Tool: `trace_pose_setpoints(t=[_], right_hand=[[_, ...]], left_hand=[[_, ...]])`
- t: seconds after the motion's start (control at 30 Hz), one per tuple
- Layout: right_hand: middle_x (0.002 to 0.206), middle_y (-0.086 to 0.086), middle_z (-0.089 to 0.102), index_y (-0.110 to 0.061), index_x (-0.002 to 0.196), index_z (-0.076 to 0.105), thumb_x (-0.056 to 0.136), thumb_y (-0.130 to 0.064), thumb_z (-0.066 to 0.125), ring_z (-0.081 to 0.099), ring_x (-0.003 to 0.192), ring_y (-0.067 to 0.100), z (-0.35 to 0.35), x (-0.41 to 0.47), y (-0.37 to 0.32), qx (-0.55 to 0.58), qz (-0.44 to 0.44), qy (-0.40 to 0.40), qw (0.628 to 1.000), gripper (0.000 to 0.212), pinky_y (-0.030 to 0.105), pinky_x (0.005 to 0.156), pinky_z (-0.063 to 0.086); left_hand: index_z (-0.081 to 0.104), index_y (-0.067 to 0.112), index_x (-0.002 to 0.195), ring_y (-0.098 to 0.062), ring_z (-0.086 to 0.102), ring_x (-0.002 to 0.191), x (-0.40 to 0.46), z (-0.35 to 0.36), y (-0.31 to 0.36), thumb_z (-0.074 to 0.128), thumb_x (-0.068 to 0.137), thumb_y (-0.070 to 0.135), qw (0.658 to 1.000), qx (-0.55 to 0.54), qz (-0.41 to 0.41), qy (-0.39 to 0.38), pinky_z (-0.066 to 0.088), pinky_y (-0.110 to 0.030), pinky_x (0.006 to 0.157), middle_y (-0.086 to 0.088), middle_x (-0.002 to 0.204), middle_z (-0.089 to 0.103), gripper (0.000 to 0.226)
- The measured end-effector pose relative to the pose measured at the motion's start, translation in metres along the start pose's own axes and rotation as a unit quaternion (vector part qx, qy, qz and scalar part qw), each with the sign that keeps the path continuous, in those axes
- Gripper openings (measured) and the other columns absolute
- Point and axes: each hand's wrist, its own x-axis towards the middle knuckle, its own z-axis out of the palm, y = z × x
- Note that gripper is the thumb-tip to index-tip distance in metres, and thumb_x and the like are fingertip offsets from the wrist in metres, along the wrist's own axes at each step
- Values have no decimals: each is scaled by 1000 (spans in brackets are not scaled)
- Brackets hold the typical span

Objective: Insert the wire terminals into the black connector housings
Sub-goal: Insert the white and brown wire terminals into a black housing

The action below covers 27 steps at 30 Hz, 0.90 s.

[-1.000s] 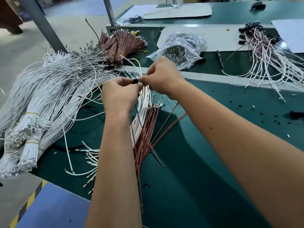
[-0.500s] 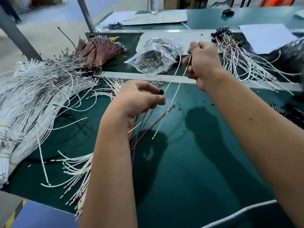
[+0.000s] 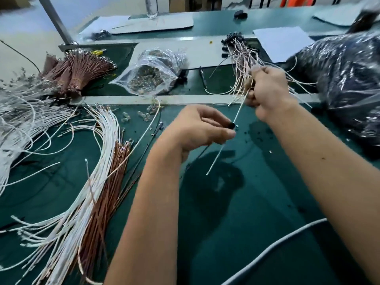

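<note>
**Black housing pinched in the left hand, wires gripped in the right**

A green tabletop (image 3: 236, 223) carries everything. On its left side lies a large heap of white wires (image 3: 26, 112), and beside it, nearer the middle, a long fan of white and brown wires (image 3: 96, 182) runs toward the near edge. At the far right sits a dark, crinkled plastic bag (image 3: 345, 79). Behind the raised strip, a bundle of brown wires (image 3: 76, 75) stands next to a clear bag of small metal parts (image 3: 148, 77), and further right a pile of finished wires with black ends (image 3: 238, 52) spreads across the surface.

The right hand (image 3: 267, 93) is raised over that pile's near end, its fingers curled round a few thin wires. One white wire (image 3: 239, 109) slants down from it to the left hand (image 3: 199, 128), which hovers above the tabletop's middle. Thumb and forefinger there pinch a small black connector housing (image 3: 232, 125), the wire meeting it at the top. A second pale wire end (image 3: 214, 161) hangs below the left hand.
</note>
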Motion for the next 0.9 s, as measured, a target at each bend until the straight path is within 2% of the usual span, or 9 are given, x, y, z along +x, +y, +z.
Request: trace_pose_setpoints(t=[0.07, 0.2, 0.27, 0.33, 0.43, 0.53, 0.67, 0.8, 0.9], right_hand=[[60, 1, 54, -16, 90, 48, 111, -20, 44, 35, 38, 8, -7, 4, -5, 13, -17, 12, 1000, 22, 17, 38, 26], [67, 3, 54, -10, 95, 51, 109, -32, 49, 44, 44, 10, -27, 0, -2, -39, -13, -14, 999, 27, 22, 37, 30], [64, 0, 53, -9, 91, 60, 108, -36, 53, 45, 44, 9, -38, -12, 10, -136, 11, -91, 986, 33, 19, 35, 29], [64, 1, 53, -8, 88, 67, 105, -33, 59, 45, 43, 8, -46, -28, 22, -224, 34, -200, 953, 31, 17, 34, 27], [61, 1, 56, -4, 88, 69, 100, -23, 66, 45, 42, 7, -49, -42, 34, -261, 24, -286, 922, 24, 16, 35, 27], [62, 3, 60, 11, 94, 66, 98, -11, 68, 45, 43, 8, -50, -42, 35, -228, 1, -287, 930, 22, 17, 34, 28], [63, 5, 60, -1, 88, 66, 97, -4, 65, 45, 41, 7, -46, -41, 33, -198, 15, -300, 933, 10, 16, 33, 28], [62, 3, 58, -9, 78, 55, 97, 3, 55, 46, 40, 10, -37, -30, 33, -44, -33, -184, 981, 22, 16, 34, 27], [65, 14, 58, -11, 77, 52, 94, 2, 56, 48, 43, 16, -30, -28, 42, 8, -125, -103, 987, 22, 21, 37, 32]], left_hand=[[73, 7, 82, -12, 63, 54, 9, 16, -6, 83, 76, -4, 999, -13, -14, -37, 42, -16, 49, -11, 73, 71, 16], [73, 3, 94, -7, 59, 51, 28, 23, -14, 82, 77, 0, 991, -127, -31, 17, 41, -14, 47, -17, 88, 72, 20], [70, 1, 102, -5, 59, 52, 37, 24, -17, 80, 79, 1, 979, -196, -30, 55, 41, -13, 46, -19, 96, 72, 25], [69, 1, 102, -6, 61, 54, 44, 24, -21, 77, 80, 0, 966, -246, -27, 69, 43, -13, 49, -12, 86, 73, 23], [69, -4, 107, -9, 64, 59, 49, 26, -27, 73, 82, 0, 956, -285, -21, 66, 47, -22, 64, -6, 82, 76, 26], [70, -1, 99, -8, 64, 59, 52, 28, -31, 74, 80, 2, 952, -300, -7, 60, 44, -26, 71, -7, 85, 77, 19], [73, 5, 90, -10, 66, 61, 51, 26, -35, 79, 66, 11, 953, -297, 26, 52, 51, -24, 67, -8, 85, 77, 25], [77, 12, 86, -12, 65, 67, 52, 16, -46, 84, 62, 12, 959, -245, 97, 105, 52, -19, 63, -5, 81, 75, 25], [77, 9, 92, -11, 68, 74, 55, 13, -52, 83, 70, -1, 961, -207, 144, 114, 52, -18, 70, -6, 85, 76, 25]])
